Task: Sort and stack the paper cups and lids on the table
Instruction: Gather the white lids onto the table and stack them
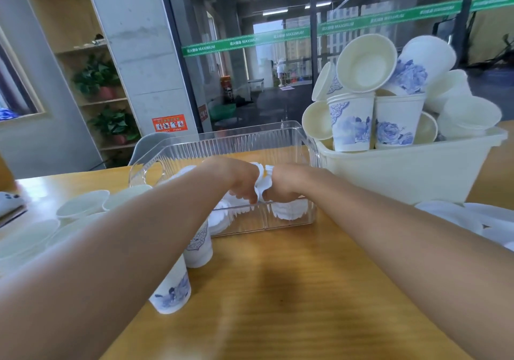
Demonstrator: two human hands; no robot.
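Over the clear plastic bin [222, 142], both forearms reach forward and meet, the left hand [240, 183] and right hand [283, 183] curled around a white stack of lids [262, 180] between them. More lids lie inside that bin. Just right, the cream tub [403, 173] is heaped with paper cups [389, 87]. Other cups [172, 290] stand on the desk [278, 290] under the left arm.

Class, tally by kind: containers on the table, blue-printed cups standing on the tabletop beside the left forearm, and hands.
Clear plastic bin: 1
Cream tub: 1
Blue-printed cups: 2
Hands, left hand and right hand, gripping white lids: 2
Total: 6
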